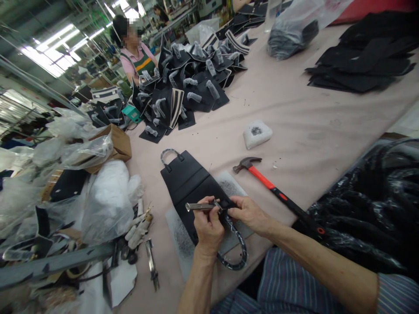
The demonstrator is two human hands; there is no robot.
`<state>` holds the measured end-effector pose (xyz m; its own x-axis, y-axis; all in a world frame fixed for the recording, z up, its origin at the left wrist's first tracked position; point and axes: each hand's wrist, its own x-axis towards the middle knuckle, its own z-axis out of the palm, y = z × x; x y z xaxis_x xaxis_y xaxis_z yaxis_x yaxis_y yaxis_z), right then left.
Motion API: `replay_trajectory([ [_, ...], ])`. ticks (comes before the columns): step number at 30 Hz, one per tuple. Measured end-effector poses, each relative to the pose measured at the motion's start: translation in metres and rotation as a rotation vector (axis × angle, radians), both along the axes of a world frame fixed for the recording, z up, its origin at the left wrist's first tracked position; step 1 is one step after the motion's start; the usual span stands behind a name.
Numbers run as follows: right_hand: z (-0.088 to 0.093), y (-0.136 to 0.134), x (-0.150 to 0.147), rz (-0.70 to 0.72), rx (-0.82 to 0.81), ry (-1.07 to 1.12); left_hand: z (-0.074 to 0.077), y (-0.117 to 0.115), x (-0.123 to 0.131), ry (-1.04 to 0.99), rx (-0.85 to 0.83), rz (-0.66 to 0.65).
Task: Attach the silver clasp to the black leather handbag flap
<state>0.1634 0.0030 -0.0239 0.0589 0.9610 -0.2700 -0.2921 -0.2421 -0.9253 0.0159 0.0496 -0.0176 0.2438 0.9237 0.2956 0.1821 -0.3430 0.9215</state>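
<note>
A black leather bag panel [185, 174] lies flat on a pale speckled board [180, 235], with a plastic-wrapped handle at each end. My left hand [209, 227] is closed around a metal punch [198, 207], held almost level over the panel by the base of the nearer handle [240, 250]. The working tip is partly hidden by my fingers. My right hand [248, 213] pinches the panel's edge at that same handle base. To the right lies a claw hammer [262, 176] with a red and black grip.
A pronged metal tool [151, 264] lies left of the board. A white block [257, 134] with a dark patch sits beyond the hammer. Black bag pieces [196, 83] are heaped behind; flat black panels [363, 61] are stacked at far right. Plastic bags [104, 205] crowd the left. A person [137, 56] is across the table.
</note>
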Motion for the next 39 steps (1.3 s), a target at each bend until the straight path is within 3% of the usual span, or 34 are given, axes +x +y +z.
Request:
replay_trajectory([
  [3,-0.005,0.001,-0.005,-0.041,-0.008,-0.09,-0.003,0.0,-0.001,-0.006,0.003,-0.006],
  [13,-0.007,0.002,-0.009,-0.058,-0.032,-0.09,-0.011,-0.001,-0.007,-0.044,0.044,-0.047],
  [18,0.001,0.003,-0.009,-0.074,-0.063,0.054,0.0,0.0,-0.009,-0.155,-0.181,0.02],
  [23,0.005,0.003,-0.007,-0.026,-0.086,0.194,0.021,0.025,-0.007,-0.347,-0.399,0.023],
  [26,0.003,0.002,-0.005,0.004,-0.067,0.308,0.028,0.044,0.001,-0.335,-0.436,-0.027],
  [30,0.0,0.002,-0.006,-0.04,-0.039,0.471,0.025,0.056,0.012,-0.282,-0.499,-0.07],
  [39,-0.001,0.006,-0.013,-0.112,-0.039,0.501,0.035,0.067,0.014,-0.231,-0.636,-0.162],
])
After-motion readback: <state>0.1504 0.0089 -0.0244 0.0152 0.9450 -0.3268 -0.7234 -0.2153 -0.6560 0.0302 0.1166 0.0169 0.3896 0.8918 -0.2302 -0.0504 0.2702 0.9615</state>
